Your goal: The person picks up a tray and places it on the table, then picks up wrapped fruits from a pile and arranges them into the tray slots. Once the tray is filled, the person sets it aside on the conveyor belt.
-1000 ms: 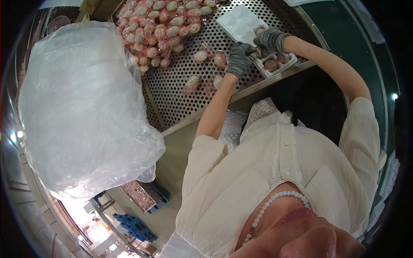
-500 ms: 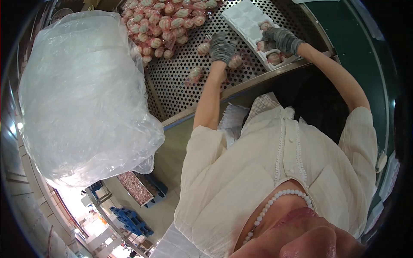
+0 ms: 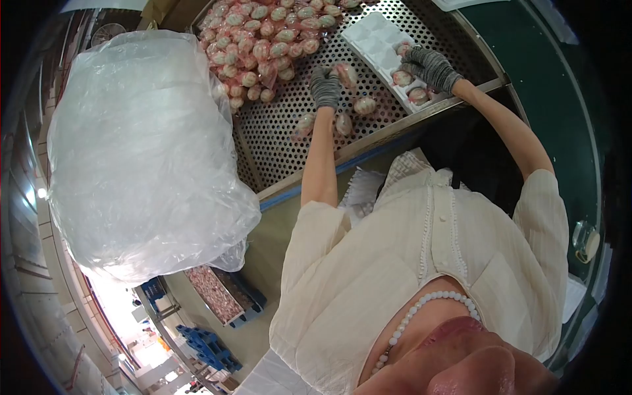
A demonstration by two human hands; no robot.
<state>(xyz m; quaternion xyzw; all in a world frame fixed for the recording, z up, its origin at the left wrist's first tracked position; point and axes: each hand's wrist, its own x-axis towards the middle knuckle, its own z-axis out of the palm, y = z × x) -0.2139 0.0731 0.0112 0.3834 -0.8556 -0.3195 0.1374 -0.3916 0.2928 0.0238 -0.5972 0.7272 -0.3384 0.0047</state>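
My left hand (image 3: 324,89), in a grey striped glove, is closed on an egg-shaped piece in clear, red-printed wrapping (image 3: 345,75), above a perforated metal tray table (image 3: 270,135). Loose wrapped pieces (image 3: 364,105) lie close to this hand. My right hand (image 3: 431,68), gloved the same way, reaches over a white compartment tray (image 3: 370,33). Its fingertips are closed on a wrapped piece (image 3: 403,49) at the tray's right edge. Two more pieces (image 3: 418,95) sit in compartments nearer to me; the upper compartments hold nothing.
A large heap of wrapped pieces (image 3: 263,46) lies on the far left of the metal table. A big clear plastic bag (image 3: 151,158) bulges beside it. The table's raised metal rim (image 3: 375,136) runs before me. A green surface (image 3: 559,105) is at the right.
My left hand has shifted left and down a little and now holds a wrapped piece on its right side. My right hand stays at the tray. The whole view has tilted slightly.
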